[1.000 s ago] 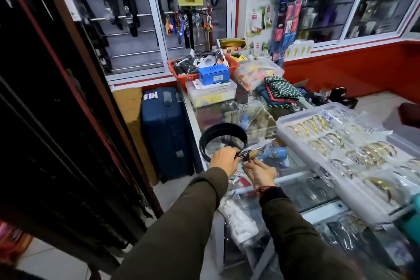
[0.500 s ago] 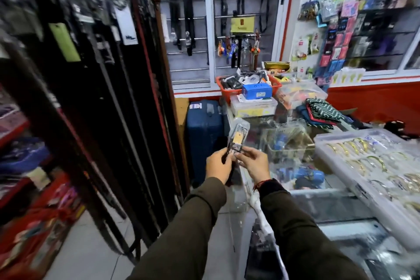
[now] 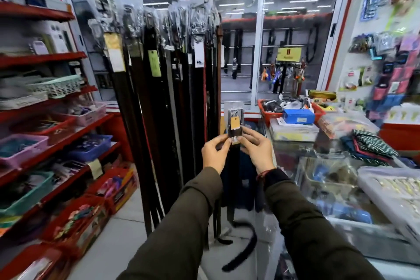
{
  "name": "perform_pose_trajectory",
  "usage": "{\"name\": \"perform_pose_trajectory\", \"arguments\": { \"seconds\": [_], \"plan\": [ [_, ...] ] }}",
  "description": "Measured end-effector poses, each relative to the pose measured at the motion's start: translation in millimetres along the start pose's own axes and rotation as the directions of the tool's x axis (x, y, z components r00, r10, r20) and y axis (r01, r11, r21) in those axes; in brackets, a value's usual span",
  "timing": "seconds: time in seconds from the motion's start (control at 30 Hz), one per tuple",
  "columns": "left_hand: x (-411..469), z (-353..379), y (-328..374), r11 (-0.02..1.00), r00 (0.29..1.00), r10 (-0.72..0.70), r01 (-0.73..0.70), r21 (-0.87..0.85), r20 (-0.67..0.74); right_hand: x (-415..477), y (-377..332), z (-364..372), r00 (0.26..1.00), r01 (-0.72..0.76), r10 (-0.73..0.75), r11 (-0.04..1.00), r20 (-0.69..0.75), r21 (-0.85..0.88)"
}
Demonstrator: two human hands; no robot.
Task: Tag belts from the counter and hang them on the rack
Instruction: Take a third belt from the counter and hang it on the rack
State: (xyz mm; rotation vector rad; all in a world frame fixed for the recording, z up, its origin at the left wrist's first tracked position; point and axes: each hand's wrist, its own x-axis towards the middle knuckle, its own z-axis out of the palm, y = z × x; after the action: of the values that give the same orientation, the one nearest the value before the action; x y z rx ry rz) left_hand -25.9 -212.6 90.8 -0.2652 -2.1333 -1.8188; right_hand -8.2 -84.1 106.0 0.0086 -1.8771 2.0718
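Observation:
I hold a dark belt [image 3: 234, 166] upright in front of me, its buckle end wrapped in clear plastic with a yellow tag [image 3: 235, 122] on it. My left hand [image 3: 214, 152] pinches the belt just below the buckle from the left. My right hand [image 3: 258, 148] pinches it from the right. The strap hangs straight down between my arms and its tail curls near the floor. The belt rack [image 3: 172, 79], crowded with hanging dark belts and paper tags, stands just behind and left of my hands.
Red shelves [image 3: 56, 118] with plastic baskets line the left side. The glass counter [image 3: 341, 189] on the right carries a red basket, a blue box [image 3: 298, 116], folded cloth and a tray of bangles [image 3: 395, 191]. Glass doors stand behind.
I have turned left from the counter toward the rack. The belt has come up off the counter, uncoiled, and now hangs from both hands at chest height.

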Motion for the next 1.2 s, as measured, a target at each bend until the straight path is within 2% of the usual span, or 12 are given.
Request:
{"name": "perform_pose_trajectory", "arguments": {
  "seconds": [0.13,0.27,0.5,0.73,0.87,1.1,1.2],
  "plan": [
    [24,-15,30,0.991,0.997,0.015,-0.024,-0.129,-0.072,12,-32,22,0.998,0.033,-0.039,0.994,0.050,0.103],
    [56,-32,64,0.986,0.989,0.108,-0.119,-0.113,-0.104,29,-69,40,0.993,0.056,-0.077,0.972,0.084,0.229],
    [96,-47,132,0.941,0.962,0.192,-0.236,-0.243,-0.193,57,-139,67,0.980,0.161,-0.189,0.938,0.065,0.306],
    [122,-62,196,0.899,0.900,0.313,-0.383,-0.210,-0.303,71,-195,85,0.963,0.205,-0.259,0.890,0.082,0.407],
    [129,-68,206,0.902,0.914,0.287,-0.359,-0.242,-0.286,73,-210,88,0.951,0.241,-0.298,0.884,0.086,0.401],
    [134,-70,197,0.921,0.971,0.098,-0.171,-0.350,-0.216,79,-205,89,0.961,0.223,-0.258,0.934,0.097,0.277],
    [135,-70,195,0.920,0.972,0.108,-0.178,-0.350,-0.209,84,-203,90,0.955,0.258,-0.283,0.940,0.091,0.222]
  ]
}}
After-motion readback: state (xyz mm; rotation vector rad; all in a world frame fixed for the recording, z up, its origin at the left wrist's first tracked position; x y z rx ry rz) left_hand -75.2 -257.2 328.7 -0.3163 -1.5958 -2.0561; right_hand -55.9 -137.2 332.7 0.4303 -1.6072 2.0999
